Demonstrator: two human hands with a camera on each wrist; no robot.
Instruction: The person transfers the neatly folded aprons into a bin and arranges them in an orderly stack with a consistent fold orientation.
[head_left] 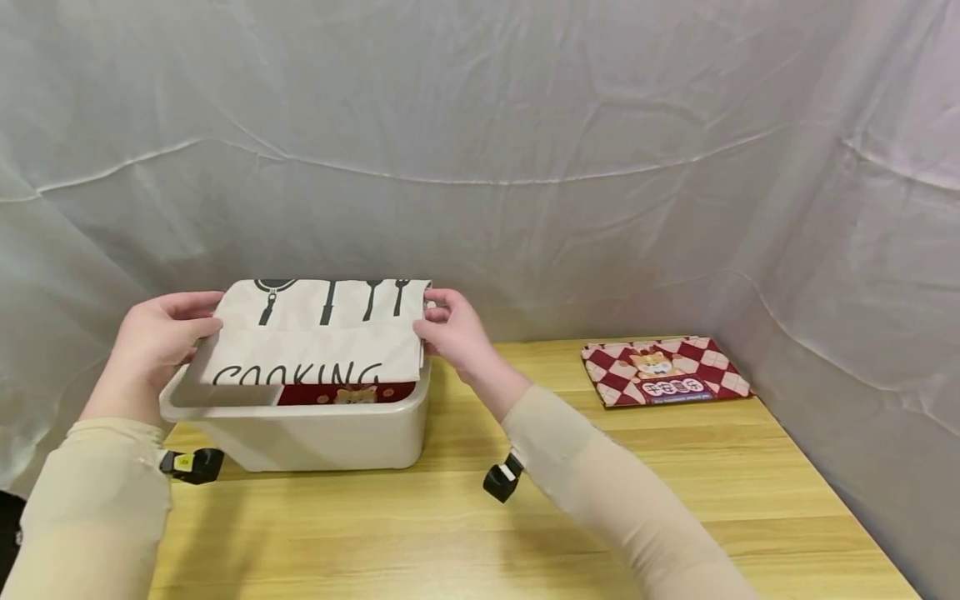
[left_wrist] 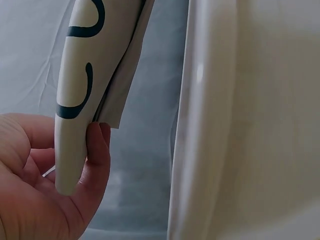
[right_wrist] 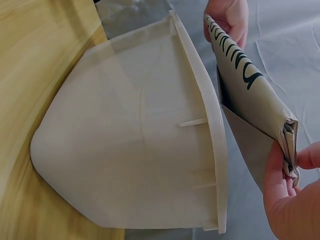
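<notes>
I keep the folded cloth (head_left: 315, 337) level just above the cream bin (head_left: 300, 433) at the table's (head_left: 525, 517) left, my left hand (head_left: 153, 342) and right hand (head_left: 453, 333) each pinching an end, lowering evenly onto the red packet (head_left: 348, 393) inside.

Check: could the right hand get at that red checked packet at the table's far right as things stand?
Probably not freely: the right hand is pinching the folded cloth over the bin. The path along the table to the packet looks unobstructed.
</notes>
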